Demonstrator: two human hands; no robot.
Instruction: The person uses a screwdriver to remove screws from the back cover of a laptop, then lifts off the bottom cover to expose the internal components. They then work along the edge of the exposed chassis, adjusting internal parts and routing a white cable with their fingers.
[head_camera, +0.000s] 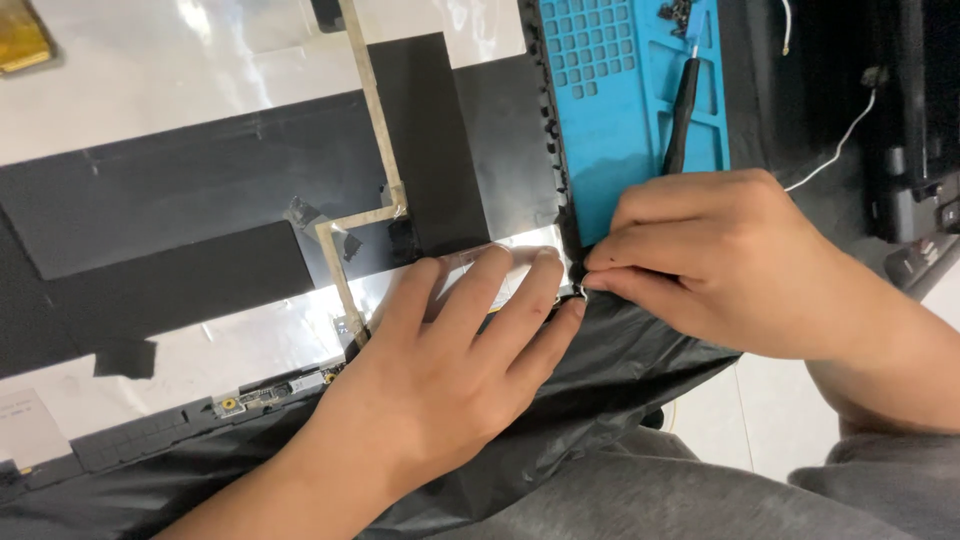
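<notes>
The right hand (730, 260) has its grip pinched shut on the corner edge of the silvery laptop lid panel (180, 200), whose bulk spreads away leftward, while the left hand (450, 360) presses open and flat just beside that pinch, below the blue mat (620, 110).

An electronics repair bench. A blue silicone work mat (640, 90) with small parts compartments lies beside an opened screen panel (200, 200) with foil, black tape and a flat ribbon cable (375, 110); loose white wires (840, 140) trail nearby
</notes>
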